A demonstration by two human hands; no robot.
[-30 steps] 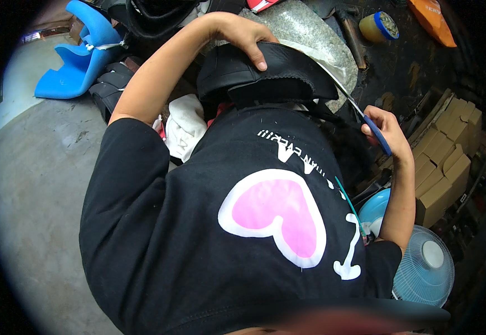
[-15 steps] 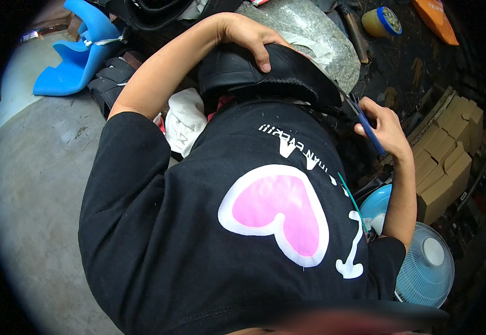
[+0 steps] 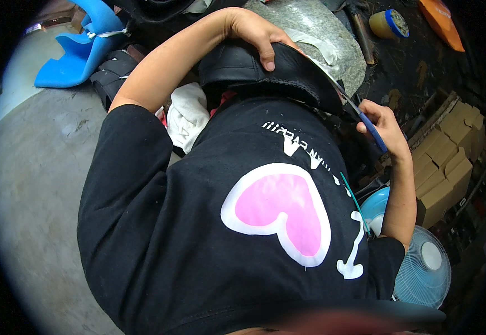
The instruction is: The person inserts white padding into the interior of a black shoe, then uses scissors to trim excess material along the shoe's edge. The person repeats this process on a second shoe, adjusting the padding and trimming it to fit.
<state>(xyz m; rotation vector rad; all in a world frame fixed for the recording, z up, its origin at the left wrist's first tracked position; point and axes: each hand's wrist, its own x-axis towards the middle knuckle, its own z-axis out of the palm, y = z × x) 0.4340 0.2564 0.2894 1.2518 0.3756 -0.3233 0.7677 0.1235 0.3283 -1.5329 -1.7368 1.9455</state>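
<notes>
A curved black leather-like piece (image 3: 243, 70) with stitched seams rests against my lap at the top of the view. My left hand (image 3: 260, 36) grips its upper edge, thumb on the near face and the other fingers mostly hidden behind. In my right hand (image 3: 383, 125) is a pair of scissors (image 3: 372, 129) with blue handles. Their blades lie at the right end of the black piece, along its pale edge; I cannot tell how far apart they are. A white cloth (image 3: 187, 117) lies left of the black piece.
Beyond the piece is a grey speckled stone slab (image 3: 349, 53). A wooden-handled tool (image 3: 360, 34) and a blue-rimmed jar (image 3: 389, 24) lie to its right. Cardboard boxes (image 3: 444, 162) and a blue fan (image 3: 421, 268) stand at the right, blue foam (image 3: 73, 61) at the far left.
The view has shifted slightly. My left hand keeps its grip on the black piece, and the scissors in my right hand have turned a little at its right end.
</notes>
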